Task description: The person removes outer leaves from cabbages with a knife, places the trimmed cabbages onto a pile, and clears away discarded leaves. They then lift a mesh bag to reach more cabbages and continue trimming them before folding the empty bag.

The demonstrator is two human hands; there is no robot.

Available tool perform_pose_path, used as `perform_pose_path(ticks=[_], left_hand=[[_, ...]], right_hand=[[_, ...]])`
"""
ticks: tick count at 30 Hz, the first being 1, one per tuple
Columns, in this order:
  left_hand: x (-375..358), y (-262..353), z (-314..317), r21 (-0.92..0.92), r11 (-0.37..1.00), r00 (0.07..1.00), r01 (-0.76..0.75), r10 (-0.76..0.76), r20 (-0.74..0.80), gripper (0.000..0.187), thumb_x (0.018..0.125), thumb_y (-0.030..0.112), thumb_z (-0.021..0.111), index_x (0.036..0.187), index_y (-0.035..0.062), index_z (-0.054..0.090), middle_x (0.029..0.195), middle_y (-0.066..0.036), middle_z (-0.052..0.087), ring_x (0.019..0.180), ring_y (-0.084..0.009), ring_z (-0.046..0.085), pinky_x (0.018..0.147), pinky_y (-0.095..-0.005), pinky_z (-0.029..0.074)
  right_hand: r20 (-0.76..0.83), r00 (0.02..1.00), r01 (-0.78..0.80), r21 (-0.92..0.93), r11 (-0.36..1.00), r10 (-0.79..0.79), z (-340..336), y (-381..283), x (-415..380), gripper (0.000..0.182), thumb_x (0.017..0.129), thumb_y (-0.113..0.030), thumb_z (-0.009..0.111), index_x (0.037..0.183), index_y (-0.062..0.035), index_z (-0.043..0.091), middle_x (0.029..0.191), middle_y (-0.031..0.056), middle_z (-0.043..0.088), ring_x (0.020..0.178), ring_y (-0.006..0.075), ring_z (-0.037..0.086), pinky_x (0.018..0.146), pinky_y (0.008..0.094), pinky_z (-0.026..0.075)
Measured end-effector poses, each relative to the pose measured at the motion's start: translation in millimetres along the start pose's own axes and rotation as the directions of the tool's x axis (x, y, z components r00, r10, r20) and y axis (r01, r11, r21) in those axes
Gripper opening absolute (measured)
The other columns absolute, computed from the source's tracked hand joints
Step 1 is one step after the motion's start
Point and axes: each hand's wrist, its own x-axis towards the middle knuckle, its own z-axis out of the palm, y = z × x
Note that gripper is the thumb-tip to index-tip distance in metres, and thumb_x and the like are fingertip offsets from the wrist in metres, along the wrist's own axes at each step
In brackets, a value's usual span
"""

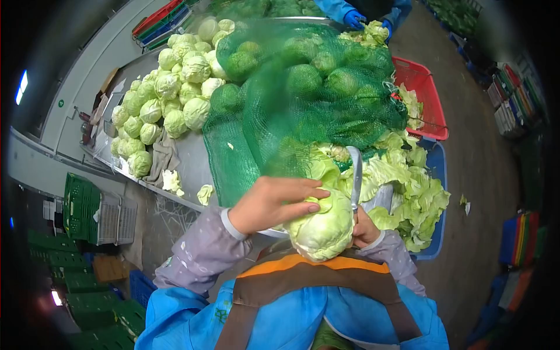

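A pale green cabbage (322,232) with a loose outer leaf is close to my apron. My left hand (277,203) lies on its upper left side, fingers spread and touching the leaves. My right hand (365,228) is closed round the handle of a knife with a curved blade (356,178), which points up beside the cabbage. Beyond the cabbage are green mesh bags (315,87) with cabbages inside. Loose leaves (408,192) are heaped to the right of the knife.
Cabbages (167,86) are piled on the metal table (189,166) at the left, near a grey cloth (164,160). A blue crate (438,175) and a red crate (434,111) stand along the right side. Across the table, a co-worker's blue-gloved hands (354,20) touch leaves.
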Motion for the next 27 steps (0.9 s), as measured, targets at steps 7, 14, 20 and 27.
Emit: perform_pose_path(ticks=[7, 14, 20, 27], left_hand=[[-21, 5, 22, 0.453, 0.864, 0.847, 0.219, 0.063, -0.528, 0.011, 0.077, 0.003, 0.068, 0.087, -0.0014, 0.068, 0.070, -0.012, 0.066, 0.055, -0.0188, 0.063, 0.052, -0.0251, 0.047], [-54, 35, 20, 0.199, 0.937, 0.572, 0.285, 0.000, -0.820, 0.009, 0.080, 0.000, 0.065, 0.087, -0.0034, 0.068, 0.067, -0.010, 0.067, 0.058, -0.0136, 0.063, 0.058, -0.0239, 0.050], [-64, -6, -16, 0.568, 0.614, 0.770, 0.548, -0.107, -0.628, 0.071, 0.068, 0.013, 0.079, 0.128, -0.0016, 0.046, 0.135, -0.023, 0.042, 0.121, -0.0263, 0.047, 0.096, -0.0359, 0.039], [-28, -38, 24, -0.618, 0.735, 0.935, 0.280, -0.354, 0.004, 0.113, 0.053, 0.033, 0.087, 0.142, 0.0041, 0.023, 0.138, -0.014, 0.037, 0.126, -0.0252, 0.040, 0.105, -0.0361, 0.032]], right_hand=[[-0.098, 0.995, -0.007, 0.075, 0.997, 0.014, -8, 17, -1, 0.096, 0.070, -0.027, 0.076, 0.143, -0.0022, 0.018, 0.120, 0.0093, 0.052, 0.068, 0.0080, 0.057, 0.046, 0.0179, 0.045], [-0.087, 0.995, -0.036, 0.063, 0.997, 0.041, -3, 14, -2, 0.100, 0.067, -0.032, 0.077, 0.142, -0.0014, 0.018, 0.128, 0.0107, 0.048, 0.117, 0.0205, 0.050, 0.094, 0.0327, 0.045], [-0.192, 0.979, 0.069, 0.018, 0.997, -0.064, 5, 8, 1, 0.099, 0.068, -0.037, 0.077, 0.141, -0.0005, 0.022, 0.125, 0.0102, 0.050, 0.109, 0.0176, 0.054, 0.087, 0.0295, 0.049], [-0.453, 0.888, -0.179, -0.497, 0.849, -0.079, 30, -48, 1, 0.062, 0.081, -0.026, 0.070, 0.130, 0.0018, 0.043, 0.079, 0.0082, 0.065, 0.055, 0.0097, 0.059, 0.037, 0.0172, 0.039]])
